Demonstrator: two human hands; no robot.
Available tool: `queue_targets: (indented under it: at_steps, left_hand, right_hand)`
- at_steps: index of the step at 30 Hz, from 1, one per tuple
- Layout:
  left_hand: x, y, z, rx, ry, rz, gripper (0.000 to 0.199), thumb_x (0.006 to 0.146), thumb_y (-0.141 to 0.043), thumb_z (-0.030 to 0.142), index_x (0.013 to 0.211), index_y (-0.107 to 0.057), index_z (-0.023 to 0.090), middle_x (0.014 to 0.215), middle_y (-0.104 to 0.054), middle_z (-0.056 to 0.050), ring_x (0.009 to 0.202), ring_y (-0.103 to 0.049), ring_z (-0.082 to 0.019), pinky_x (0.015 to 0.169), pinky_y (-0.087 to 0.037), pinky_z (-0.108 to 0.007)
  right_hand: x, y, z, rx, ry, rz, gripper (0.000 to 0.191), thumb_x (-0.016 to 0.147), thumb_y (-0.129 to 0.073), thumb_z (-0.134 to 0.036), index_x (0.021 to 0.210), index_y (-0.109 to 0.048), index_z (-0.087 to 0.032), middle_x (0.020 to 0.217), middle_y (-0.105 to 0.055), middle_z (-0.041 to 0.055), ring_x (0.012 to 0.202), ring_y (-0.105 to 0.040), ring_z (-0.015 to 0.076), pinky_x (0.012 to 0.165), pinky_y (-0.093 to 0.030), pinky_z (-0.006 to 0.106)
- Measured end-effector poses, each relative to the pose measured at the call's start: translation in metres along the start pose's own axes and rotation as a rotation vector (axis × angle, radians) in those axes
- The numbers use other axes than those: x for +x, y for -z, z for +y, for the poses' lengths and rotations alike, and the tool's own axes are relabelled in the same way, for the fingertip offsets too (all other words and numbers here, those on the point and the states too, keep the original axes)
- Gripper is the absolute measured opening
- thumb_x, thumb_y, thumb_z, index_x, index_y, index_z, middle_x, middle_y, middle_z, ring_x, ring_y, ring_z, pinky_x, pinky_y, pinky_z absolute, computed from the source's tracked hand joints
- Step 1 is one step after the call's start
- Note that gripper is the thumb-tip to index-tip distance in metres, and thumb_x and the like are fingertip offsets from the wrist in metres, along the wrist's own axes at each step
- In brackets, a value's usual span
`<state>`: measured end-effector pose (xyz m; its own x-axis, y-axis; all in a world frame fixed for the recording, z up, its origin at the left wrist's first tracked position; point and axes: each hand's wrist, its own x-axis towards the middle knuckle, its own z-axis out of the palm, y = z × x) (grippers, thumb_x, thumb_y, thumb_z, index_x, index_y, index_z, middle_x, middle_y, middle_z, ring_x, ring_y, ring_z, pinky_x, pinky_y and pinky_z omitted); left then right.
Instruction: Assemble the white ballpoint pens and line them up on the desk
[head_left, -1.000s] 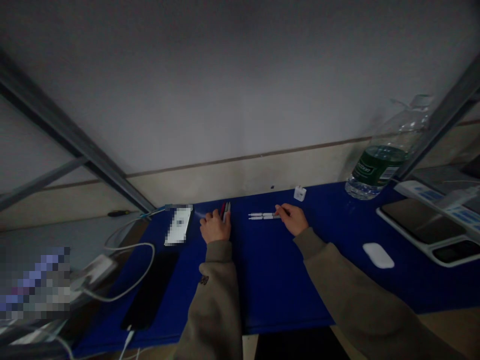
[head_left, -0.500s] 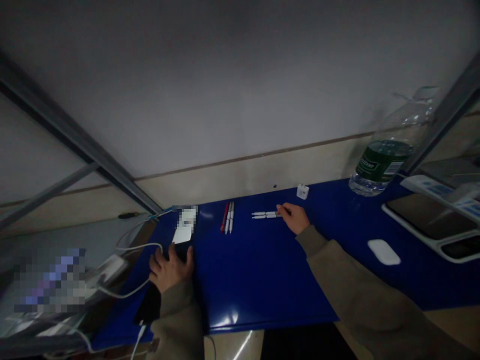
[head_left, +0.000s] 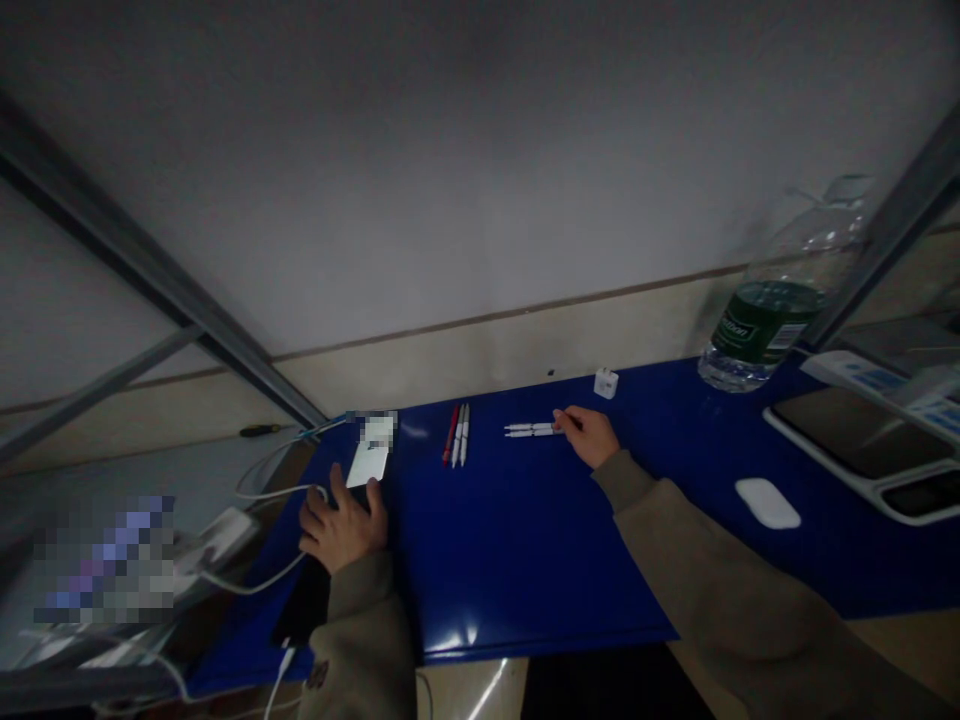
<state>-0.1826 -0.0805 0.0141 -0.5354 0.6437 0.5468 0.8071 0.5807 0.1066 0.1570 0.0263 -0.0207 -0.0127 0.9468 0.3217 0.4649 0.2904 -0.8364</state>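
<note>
On the blue tabletop (head_left: 510, 560), two white pens (head_left: 529, 430) lie side by side, pointing left. My right hand (head_left: 591, 436) has its thumb and index finger closed at their right ends, which the fingers hide. My left hand (head_left: 345, 525) is spread at the lower end of a phone with a lit, blurred screen (head_left: 369, 465); nothing is held in it. Between the hands lie a red pen (head_left: 451, 436) and two more white pens (head_left: 460, 436), lined up together. A dark device (head_left: 301, 605) with a white cable sits partly under my left wrist.
A white charger plug (head_left: 606, 383) stands near the wall. To the right are a large water bottle (head_left: 772, 310), a white rounded case (head_left: 768, 503) and a white device with a dark top (head_left: 862, 430). Cables and a white box (head_left: 221, 535) crowd the left, beside a metal post (head_left: 255, 375).
My left hand has shifted slightly, with a finger lifted and stretched further toward the top of the phone. My right hand and the pens stay in place.
</note>
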Motion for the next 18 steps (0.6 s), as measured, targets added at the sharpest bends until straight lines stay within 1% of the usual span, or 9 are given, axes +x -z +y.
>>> queue_targets:
  at_steps: [2, 3, 5, 7, 9, 11, 13, 15, 18]
  left_hand:
    - [0.0, 0.004, 0.009, -0.063, -0.072, -0.006, 0.059, 0.086, -0.037, 0.049, 0.136, -0.036, 0.018, 0.137, -0.033, -0.018, 0.12, -0.03, -0.038, 0.088, -0.032, -0.055]
    - [-0.001, 0.006, 0.015, -0.097, -0.147, -0.039, 0.055, 0.086, -0.039, 0.048, 0.131, -0.043, 0.017, 0.135, -0.036, -0.017, 0.12, -0.031, -0.037, 0.09, -0.032, -0.053]
    - [-0.004, 0.007, 0.032, -0.161, -0.349, -0.137, 0.041, 0.087, -0.04, 0.043, 0.116, -0.056, 0.019, 0.13, -0.043, -0.013, 0.119, -0.035, -0.032, 0.092, -0.033, -0.047]
    - [-0.008, 0.008, 0.056, -0.217, -0.543, -0.228, 0.032, 0.088, -0.042, 0.039, 0.108, -0.061, 0.023, 0.126, -0.047, -0.009, 0.118, -0.036, -0.029, 0.093, -0.033, -0.042]
    - [-0.011, 0.009, 0.086, -0.292, -0.713, -0.284, 0.031, 0.088, -0.041, 0.037, 0.111, -0.059, 0.025, 0.123, -0.05, -0.008, 0.115, -0.039, -0.026, 0.091, -0.035, -0.039]
    - [-0.013, 0.008, 0.119, -0.374, -0.849, -0.308, 0.03, 0.089, -0.041, 0.036, 0.112, -0.058, 0.026, 0.117, -0.053, -0.007, 0.111, -0.042, -0.024, 0.091, -0.036, -0.038]
    - [-0.014, 0.006, 0.149, -0.432, -0.934, -0.32, 0.029, 0.089, -0.042, 0.034, 0.112, -0.058, 0.026, 0.111, -0.055, -0.006, 0.107, -0.044, -0.023, 0.091, -0.035, -0.038]
    - [-0.017, 0.001, 0.174, -0.459, -0.936, -0.317, 0.028, 0.087, -0.046, 0.032, 0.112, -0.057, 0.026, 0.109, -0.055, -0.006, 0.104, -0.045, -0.023, 0.087, -0.037, -0.038]
    - [-0.023, -0.011, 0.194, -0.468, -0.91, -0.304, 0.028, 0.082, -0.049, 0.024, 0.109, -0.058, 0.026, 0.11, -0.054, -0.007, 0.104, -0.043, -0.024, 0.083, -0.037, -0.039]
  right_hand:
    - [0.0, 0.0, 0.0, -0.011, 0.004, -0.001, 0.041, 0.086, -0.041, -0.048, 0.069, -0.065, -0.02, 0.058, -0.061, 0.0017, 0.052, -0.051, 0.014, 0.052, -0.034, 0.026]
    - [0.0, 0.0, 0.001, -0.029, 0.007, -0.002, 0.041, 0.086, -0.041, -0.048, 0.069, -0.065, -0.02, 0.057, -0.06, 0.0014, 0.051, -0.051, 0.014, 0.052, -0.034, 0.026]
    - [0.0, -0.001, 0.002, -0.085, 0.015, -0.001, 0.04, 0.087, -0.041, -0.047, 0.07, -0.065, -0.02, 0.055, -0.058, 0.001, 0.051, -0.05, 0.0141, 0.052, -0.033, 0.026]
    - [0.001, 0.0, 0.004, -0.151, 0.037, 0.009, 0.036, 0.087, -0.043, -0.045, 0.072, -0.064, -0.02, 0.057, -0.057, 0.0014, 0.054, -0.05, 0.0145, 0.054, -0.033, 0.027]
    - [0.001, 0.0, 0.006, -0.221, 0.089, 0.024, 0.028, 0.086, -0.048, -0.041, 0.076, -0.065, -0.02, 0.064, -0.058, 0.0027, 0.063, -0.051, 0.0161, 0.06, -0.036, 0.027]
    - [0.001, 0.001, 0.007, -0.292, 0.155, 0.024, 0.019, 0.083, -0.054, -0.036, 0.083, -0.067, -0.021, 0.075, -0.058, 0.0045, 0.074, -0.051, 0.0182, 0.068, -0.037, 0.029]
    - [0.0, 0.002, 0.009, -0.35, 0.197, 0.004, 0.016, 0.08, -0.059, -0.032, 0.09, -0.068, -0.024, 0.084, -0.057, 0.0057, 0.083, -0.049, 0.0201, 0.073, -0.036, 0.031]
    - [0.0, 0.002, 0.011, -0.383, 0.201, -0.017, 0.017, 0.077, -0.064, -0.03, 0.093, -0.069, -0.028, 0.091, -0.055, 0.006, 0.088, -0.046, 0.0215, 0.075, -0.036, 0.033]
    - [0.001, 0.001, 0.015, -0.393, 0.19, -0.043, 0.017, 0.074, -0.068, -0.028, 0.091, -0.07, -0.031, 0.093, -0.052, 0.0053, 0.09, -0.044, 0.022, 0.076, -0.035, 0.034]
